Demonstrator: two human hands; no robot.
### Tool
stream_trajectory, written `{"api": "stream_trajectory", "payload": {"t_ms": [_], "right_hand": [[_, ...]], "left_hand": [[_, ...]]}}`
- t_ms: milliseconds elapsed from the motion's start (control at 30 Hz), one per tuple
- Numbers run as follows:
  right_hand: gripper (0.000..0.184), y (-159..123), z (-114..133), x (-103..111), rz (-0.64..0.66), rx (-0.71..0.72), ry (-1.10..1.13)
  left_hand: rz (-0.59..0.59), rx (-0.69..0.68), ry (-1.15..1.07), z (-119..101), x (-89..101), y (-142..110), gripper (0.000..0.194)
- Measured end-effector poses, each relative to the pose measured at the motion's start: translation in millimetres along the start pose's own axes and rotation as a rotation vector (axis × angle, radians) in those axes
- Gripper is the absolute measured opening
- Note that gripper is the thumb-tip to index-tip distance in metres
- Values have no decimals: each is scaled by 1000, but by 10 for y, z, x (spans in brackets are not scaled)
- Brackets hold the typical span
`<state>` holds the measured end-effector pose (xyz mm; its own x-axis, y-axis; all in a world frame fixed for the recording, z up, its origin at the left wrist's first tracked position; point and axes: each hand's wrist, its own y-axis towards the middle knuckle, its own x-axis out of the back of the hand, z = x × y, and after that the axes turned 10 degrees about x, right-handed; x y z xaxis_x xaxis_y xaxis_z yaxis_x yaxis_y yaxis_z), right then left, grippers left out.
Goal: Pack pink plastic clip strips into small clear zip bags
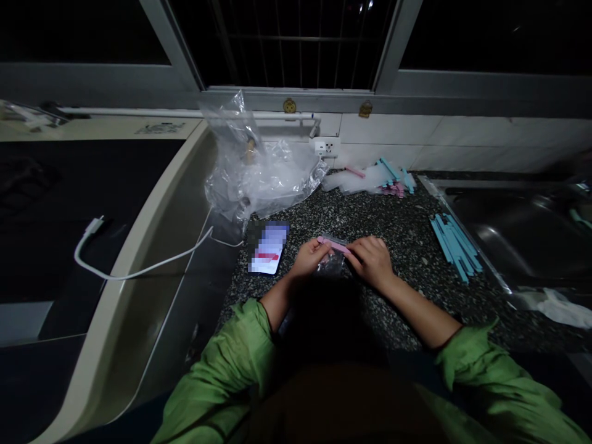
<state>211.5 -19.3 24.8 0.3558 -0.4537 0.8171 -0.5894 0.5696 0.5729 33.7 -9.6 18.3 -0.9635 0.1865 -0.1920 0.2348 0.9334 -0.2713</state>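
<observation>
A narrow pink strip point(337, 245) spans the gap between my two hands above the speckled countertop point(398, 216). My left hand point(307, 257) is closed, pinching the strip's left end between thumb and fingers. At the other end, my right hand point(372, 261) has its thumb and fingers closed on the strip. A small clear plastic bag point(330, 266) is at the strip and hangs below it; I cannot tell whether the strip is inside the bag or against it. Beside my left hand lies a phone point(271, 246) with its screen lit.
Several light blue strips point(456, 246) lie in a pile left of the metal sink point(504, 228). Clear bags with pink and blue strips point(388, 176) rest by the wall. A large crumpled plastic bag point(272, 176) stands at back left. A white cable point(152, 269) crosses the left side.
</observation>
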Motion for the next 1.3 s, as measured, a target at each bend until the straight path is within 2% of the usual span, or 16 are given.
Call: {"api": "stream_trajectory", "payload": {"t_ms": [133,400,700,967,1167,1300], "right_hand": [[22,6,2,22,8,-34,35],[25,84,93,17,-57,-100,72],[24,103,112,-41,-31,-98,68],[22,71,64,-28,-45,-97,79],[22,38,27,-11,-44,-70,51],[23,27,23,-24,-29,-49,32]], "left_hand": [[-54,9,-17,19,-7,11,25],[-105,16,-55,62,-34,32,22],[-90,-14,-19,55,-58,7,24],[35,-13,-90,0,-58,-12,29],[37,-45,13,-26,8,-14,17],[-20,3,-85,8,9,15,24]]}}
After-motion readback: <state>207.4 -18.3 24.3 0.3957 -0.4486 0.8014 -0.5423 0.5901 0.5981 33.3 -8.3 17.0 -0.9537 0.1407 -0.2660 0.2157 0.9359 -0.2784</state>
